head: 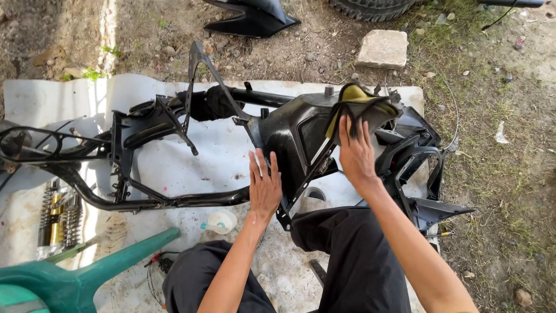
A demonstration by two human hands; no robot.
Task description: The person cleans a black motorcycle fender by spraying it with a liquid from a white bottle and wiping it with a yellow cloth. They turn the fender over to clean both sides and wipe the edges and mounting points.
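Observation:
A black motorcycle frame [145, 200] lies on its side on a white sheet [52, 95] on the ground. A black fuel tank [292, 130] sits in the frame. My left hand [264, 182] rests flat, fingers spread, against the tank's lower side. My right hand [355, 152] presses on a black part with a yellow foam lining [360, 95] at the tank's right end, fingers extended. Black plastic fairing pieces [425, 168] lie to the right of that hand. My knees in dark trousers [353, 255] are below.
Two shock absorbers [57, 217] lie at the left. A green plastic panel [87, 275] sits at the bottom left. A small white container [221, 221] rests near my left wrist. A stone block [382, 48], a tyre [370, 8] and a black panel [252, 17] lie beyond the sheet.

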